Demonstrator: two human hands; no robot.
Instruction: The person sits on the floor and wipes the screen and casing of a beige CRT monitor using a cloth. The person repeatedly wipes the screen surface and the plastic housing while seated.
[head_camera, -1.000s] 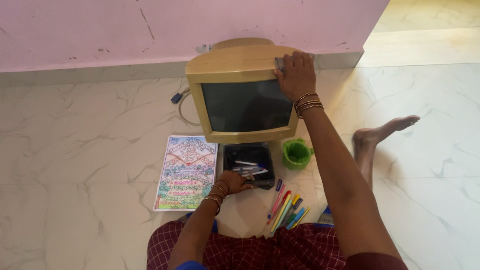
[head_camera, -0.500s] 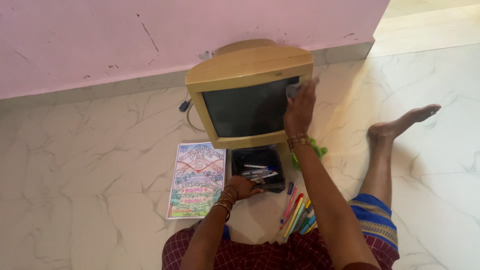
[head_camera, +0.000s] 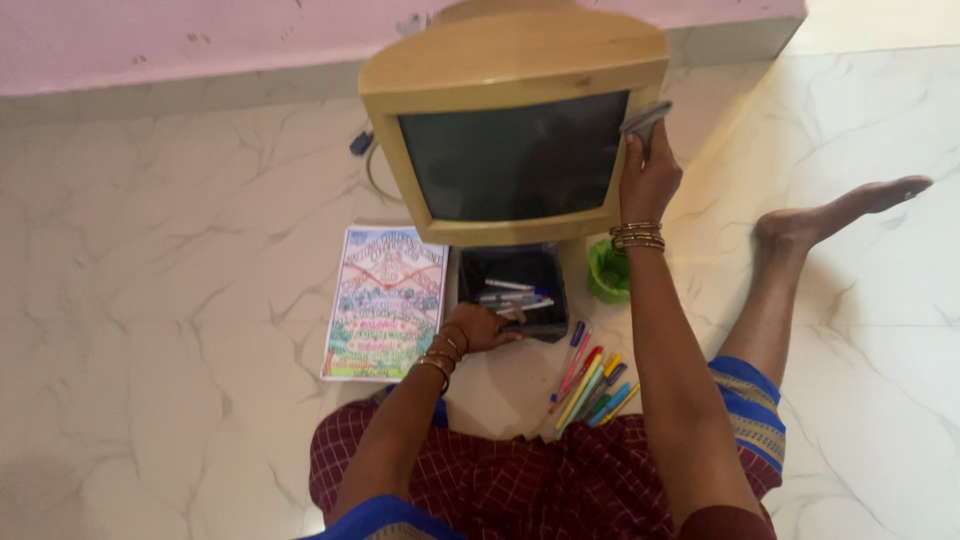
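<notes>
The person sits on the marble floor (head_camera: 180, 250) in front of an old beige monitor (head_camera: 515, 60) which stands against the pink wall (head_camera: 150, 35). The right hand (head_camera: 648, 180) is raised at the right edge of the screen (head_camera: 515, 160), fingers closed on a small grey cloth (head_camera: 645, 118) which is pressed on the frame at the upper right corner. The left hand (head_camera: 480, 328) rests low, fingers curled over the near left edge of a black tray (head_camera: 512, 270) w/ some pens inside, just below the monitor. Left of the tray lies a coloured printed sheet (head_camera: 385, 302); right of it a green cup (head_camera: 606, 272), half hidden behind the right forearm. A bunch of loose markers (head_camera: 590, 385) lies on the floor near the knee. About progress: the wiping seems in the middle, the cloth is only at one corner, and I cannot tell from the glass which part is already clean, it looks dark and even all over. Top & left side of the casing look untouched by the cloth at this moment, so prob. much is left.
</notes>
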